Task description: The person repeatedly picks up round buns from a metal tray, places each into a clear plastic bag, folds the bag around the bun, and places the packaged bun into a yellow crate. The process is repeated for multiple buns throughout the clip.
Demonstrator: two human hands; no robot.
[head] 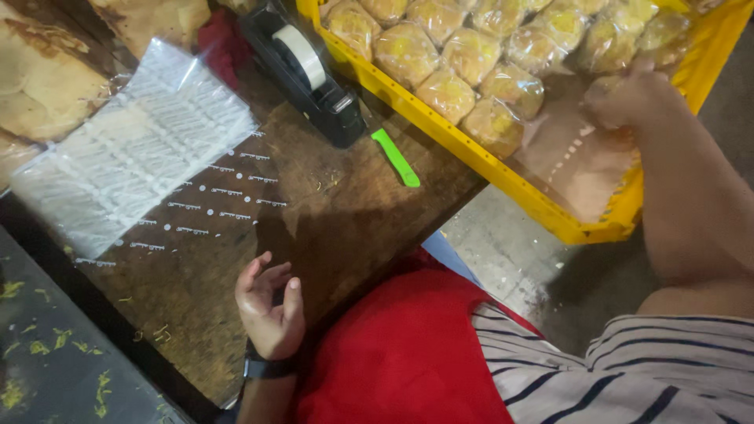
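Note:
My left hand (271,308) hovers palm-up over the front of a dark wooden table (345,212), fingers loosely apart and holding nothing. A dark watch band circles its wrist. My right hand (626,100) reaches into a yellow plastic crate (503,169) on the right. Its fingers are curled at the edge of several clear-wrapped golden pastries (452,59). It is blurred, so whether it grips a packet is unclear. Bare clear plastic lines the crate's near end below the hand.
A stack of clear printed plastic bags (133,157) lies on the table's left. A black tape dispenser (306,71) and a green cutter (395,157) sit near the crate. Flat browned pastries (35,78) and a red cloth (224,39) lie at the back left.

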